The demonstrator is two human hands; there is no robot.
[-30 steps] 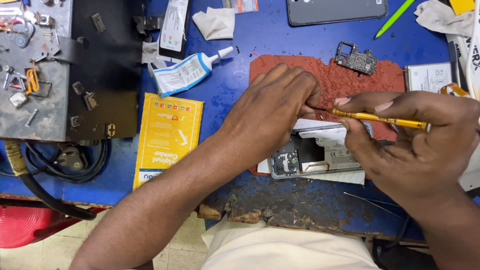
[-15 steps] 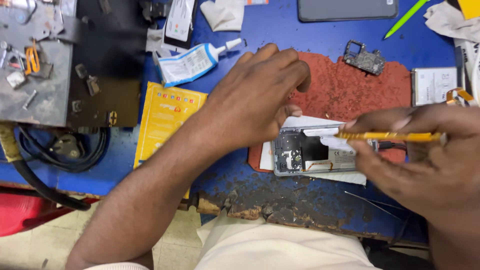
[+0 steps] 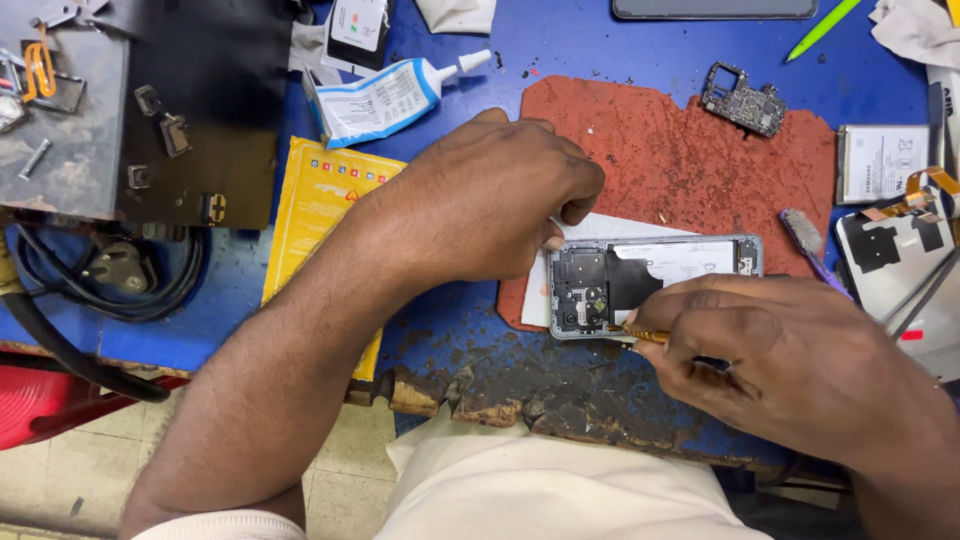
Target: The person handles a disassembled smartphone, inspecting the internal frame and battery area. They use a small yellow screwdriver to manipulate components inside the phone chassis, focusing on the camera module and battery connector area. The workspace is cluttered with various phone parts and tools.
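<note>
An opened phone body [image 3: 655,285] lies back-up on a worn red mat [image 3: 690,150], with a white sheet under it. My left hand [image 3: 490,200] rests on the mat and presses the phone's left end with its fingertips. My right hand [image 3: 790,360] grips a thin yellow tool [image 3: 645,335] whose tip touches the phone's lower edge near the camera block.
A loose circuit board [image 3: 742,98] and a battery [image 3: 880,163] lie to the right on a blue bench. A glue tube [image 3: 390,95] and a yellow packet [image 3: 320,215] lie to the left. A grey metal unit [image 3: 70,130] with black cables [image 3: 120,290] stands at far left.
My left hand has slid off the phone to its left end, uncovering it. My right hand has dropped from holding the tool level above the phone to its lower edge.
</note>
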